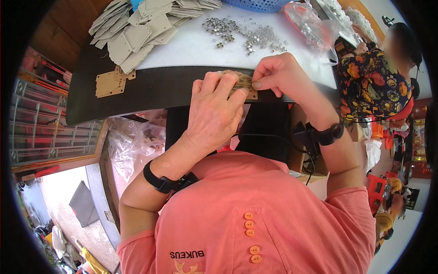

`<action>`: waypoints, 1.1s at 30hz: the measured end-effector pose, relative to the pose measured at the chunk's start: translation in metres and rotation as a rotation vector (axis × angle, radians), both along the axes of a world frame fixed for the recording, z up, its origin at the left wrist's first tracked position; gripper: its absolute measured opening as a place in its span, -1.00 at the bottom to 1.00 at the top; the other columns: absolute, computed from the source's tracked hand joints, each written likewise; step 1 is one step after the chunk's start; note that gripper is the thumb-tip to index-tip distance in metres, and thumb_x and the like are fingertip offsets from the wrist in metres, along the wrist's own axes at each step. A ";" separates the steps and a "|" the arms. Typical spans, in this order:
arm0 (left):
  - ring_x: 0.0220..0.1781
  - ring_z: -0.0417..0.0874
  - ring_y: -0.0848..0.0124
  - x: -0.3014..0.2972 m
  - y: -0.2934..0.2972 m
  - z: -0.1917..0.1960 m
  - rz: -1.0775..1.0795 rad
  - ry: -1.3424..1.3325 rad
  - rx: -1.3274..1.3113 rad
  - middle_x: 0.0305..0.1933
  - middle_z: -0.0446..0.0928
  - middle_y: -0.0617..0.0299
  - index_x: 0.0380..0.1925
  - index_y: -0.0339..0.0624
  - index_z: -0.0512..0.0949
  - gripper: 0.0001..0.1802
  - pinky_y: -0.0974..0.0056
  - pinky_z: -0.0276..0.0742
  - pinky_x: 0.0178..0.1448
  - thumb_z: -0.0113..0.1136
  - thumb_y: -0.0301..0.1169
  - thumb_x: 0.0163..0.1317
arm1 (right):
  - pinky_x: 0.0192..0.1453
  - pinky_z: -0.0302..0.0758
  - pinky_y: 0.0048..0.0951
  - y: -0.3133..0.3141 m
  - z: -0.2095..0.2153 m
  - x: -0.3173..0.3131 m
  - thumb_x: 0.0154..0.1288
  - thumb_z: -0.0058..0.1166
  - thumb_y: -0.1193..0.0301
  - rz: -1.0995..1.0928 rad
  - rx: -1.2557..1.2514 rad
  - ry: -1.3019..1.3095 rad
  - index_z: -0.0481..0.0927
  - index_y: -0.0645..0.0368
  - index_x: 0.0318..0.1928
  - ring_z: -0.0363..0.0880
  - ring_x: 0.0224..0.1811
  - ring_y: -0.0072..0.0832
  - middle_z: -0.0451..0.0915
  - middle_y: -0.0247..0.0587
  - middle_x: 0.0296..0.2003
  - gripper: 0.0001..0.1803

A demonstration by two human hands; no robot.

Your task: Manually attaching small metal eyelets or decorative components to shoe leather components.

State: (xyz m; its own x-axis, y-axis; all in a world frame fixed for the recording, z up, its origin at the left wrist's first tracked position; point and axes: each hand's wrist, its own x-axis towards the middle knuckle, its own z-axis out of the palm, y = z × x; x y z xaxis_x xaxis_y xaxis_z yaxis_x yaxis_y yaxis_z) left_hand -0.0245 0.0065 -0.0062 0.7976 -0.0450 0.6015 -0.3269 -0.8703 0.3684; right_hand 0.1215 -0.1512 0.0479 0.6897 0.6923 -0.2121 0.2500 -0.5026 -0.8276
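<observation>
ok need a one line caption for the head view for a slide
Both hands, left hand and right hand, hold a small tan card at the table edge, near scattered metal bits.

We see a clear plastic bag (305, 22) of small parts at the table's far right, and another crumpled clear bag (130, 146) under the table at near left. A blue basket (260, 4) stands far centre.

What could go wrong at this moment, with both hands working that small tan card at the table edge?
The tan card is held by the left hand and right hand right over the table's dark edge; a slip might drop it onto the lap. The loose metal pieces nearby could scatter if a hand brushes them.
</observation>
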 end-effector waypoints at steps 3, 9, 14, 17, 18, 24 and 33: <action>0.03 0.46 0.19 -0.001 -0.001 0.001 0.002 0.009 0.004 -0.01 0.52 0.24 -0.15 -0.10 0.65 -0.72 0.11 0.34 0.03 0.29 -0.48 0.08 | -0.67 0.24 -0.57 0.001 0.001 0.002 0.00 0.33 0.54 -0.005 -0.004 0.039 0.69 0.30 -0.44 0.33 -0.75 -0.67 0.57 -0.35 -0.62 -0.91; 0.05 0.46 0.19 0.001 0.000 -0.001 -0.013 -0.001 0.033 0.00 0.52 0.23 -0.14 -0.09 0.65 -0.71 0.10 0.34 0.04 0.28 -0.50 0.08 | -0.71 0.23 -0.55 0.007 0.010 0.013 0.00 0.34 0.56 0.043 -0.095 0.100 0.65 0.30 -0.48 0.36 -0.76 -0.65 0.57 -0.31 -0.62 -0.90; 0.05 0.46 0.19 0.001 -0.001 -0.002 -0.016 -0.009 0.026 0.01 0.52 0.23 -0.14 -0.09 0.64 -0.71 0.10 0.34 0.03 0.27 -0.50 0.09 | -0.71 0.24 -0.54 0.010 0.014 0.021 0.04 0.35 0.55 0.129 -0.166 0.169 0.65 0.28 -0.45 0.39 -0.77 -0.63 0.58 -0.29 -0.62 -0.89; 0.05 0.46 0.19 0.003 -0.001 -0.001 -0.011 -0.006 0.031 0.02 0.52 0.23 -0.13 -0.09 0.64 -0.72 0.11 0.33 0.03 0.27 -0.49 0.10 | -0.69 0.26 -0.55 -0.003 0.005 0.014 0.05 0.36 0.52 0.178 -0.069 -0.025 0.67 0.25 -0.44 0.40 -0.75 -0.66 0.58 -0.34 -0.63 -0.90; 0.05 0.46 0.19 0.002 -0.001 -0.001 -0.014 0.003 0.034 0.02 0.52 0.23 -0.14 -0.09 0.64 -0.72 0.11 0.33 0.02 0.27 -0.49 0.10 | -0.58 0.37 -0.48 -0.004 0.004 0.005 0.04 0.37 0.47 0.083 -0.120 -0.068 0.67 0.22 -0.42 0.48 -0.69 -0.56 0.60 -0.32 -0.62 -0.88; 0.05 0.46 0.20 0.001 0.000 -0.003 0.000 0.000 0.044 0.01 0.52 0.23 -0.14 -0.10 0.64 -0.73 0.11 0.32 0.02 0.27 -0.47 0.11 | -0.39 0.46 -0.35 -0.005 -0.004 -0.013 0.03 0.37 0.39 0.018 -0.079 -0.372 0.66 0.19 -0.41 0.58 -0.55 -0.35 0.62 -0.21 -0.59 -0.83; 0.04 0.46 0.18 0.000 0.000 -0.001 -0.012 0.005 0.027 0.01 0.51 0.23 -0.14 -0.09 0.64 -0.72 0.10 0.33 0.02 0.28 -0.48 0.09 | -0.67 0.26 -0.58 0.002 0.004 0.005 0.07 0.32 0.46 0.051 -0.061 0.004 0.66 0.24 -0.43 0.33 -0.74 -0.69 0.54 -0.39 -0.62 -0.88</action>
State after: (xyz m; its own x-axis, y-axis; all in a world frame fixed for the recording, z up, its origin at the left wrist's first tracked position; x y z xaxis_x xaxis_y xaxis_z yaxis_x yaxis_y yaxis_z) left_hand -0.0244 0.0067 -0.0071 0.7999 -0.0708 0.5960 -0.3359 -0.8757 0.3468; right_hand 0.1262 -0.1494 0.0516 0.6529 0.7123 -0.2578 0.2729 -0.5386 -0.7971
